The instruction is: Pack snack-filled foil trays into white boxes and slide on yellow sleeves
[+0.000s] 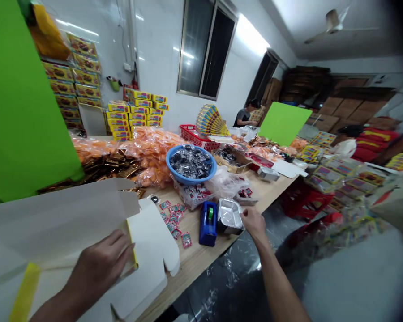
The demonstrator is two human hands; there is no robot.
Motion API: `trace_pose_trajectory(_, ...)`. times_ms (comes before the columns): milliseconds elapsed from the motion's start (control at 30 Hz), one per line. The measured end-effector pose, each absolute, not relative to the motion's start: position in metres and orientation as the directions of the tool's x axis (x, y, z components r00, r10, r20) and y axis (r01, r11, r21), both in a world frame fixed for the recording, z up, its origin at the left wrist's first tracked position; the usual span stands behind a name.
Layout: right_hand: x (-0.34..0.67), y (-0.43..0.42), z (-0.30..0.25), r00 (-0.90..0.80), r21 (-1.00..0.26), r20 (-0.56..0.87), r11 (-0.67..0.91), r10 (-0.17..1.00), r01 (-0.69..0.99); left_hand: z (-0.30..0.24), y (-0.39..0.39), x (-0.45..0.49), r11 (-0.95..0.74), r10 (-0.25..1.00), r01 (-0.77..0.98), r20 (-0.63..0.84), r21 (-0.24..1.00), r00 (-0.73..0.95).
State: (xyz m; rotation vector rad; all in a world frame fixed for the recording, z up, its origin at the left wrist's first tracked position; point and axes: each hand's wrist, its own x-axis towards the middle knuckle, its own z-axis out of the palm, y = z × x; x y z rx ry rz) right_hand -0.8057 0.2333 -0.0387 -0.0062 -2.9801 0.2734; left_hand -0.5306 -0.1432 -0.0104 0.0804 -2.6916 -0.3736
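My left hand (99, 264) rests on an unfolded white cardboard box (63, 232) lying on the wooden table (195, 257), fingers curled over a yellow-edged inner flap. My right hand (253, 221) reaches out to a small foil tray (229, 214) near the table's front edge, fingertips touching its rim. A blue tape dispenser (208, 222) with a green roll stands just left of the tray. Several small red candy packets (174, 221) lie scattered between the box and the dispenser.
A blue bowl (190, 163) of dark wrapped sweets sits behind the tray, with orange snack bags (151, 150), a red basket (196, 136) and stacked yellow boxes (134, 114) beyond. Another person (246, 114) works at the far end. Red stools (304, 201) stand right of the table.
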Motion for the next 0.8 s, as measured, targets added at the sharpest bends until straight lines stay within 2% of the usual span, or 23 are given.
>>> trace_pose_trajectory(100, -0.804, 0.228, -0.037, -0.988, -0.209, 0.146, 0.978, 0.045, 0.013, -0.007, -0.109, -0.560, 0.955, 0.041, 0.146, 0.372, 0.257, -0.927)
trace_pose_trajectory(367, -0.805, 0.234, -0.034, -0.989, -0.280, 0.132, 0.960, 0.064, 0.025, -0.007, -0.026, -0.626, 0.887, 0.220, 0.301, 0.252, 0.350, -0.942)
trace_pose_trajectory(567, -0.803, 0.233, -0.036, -0.988, -0.295, 0.134, 0.955, 0.080, 0.037, -0.018, -0.001, -0.644, 0.862, 0.247, 0.305, 0.190, 0.406, -0.950)
trace_pose_trajectory(800, -0.800, 0.231, -0.031, -0.989, -0.278, 0.126, 0.959, 0.083, 0.045, -0.045, 0.012, -0.650, 0.868, 0.110, 0.120, 0.048, 0.482, -0.993)
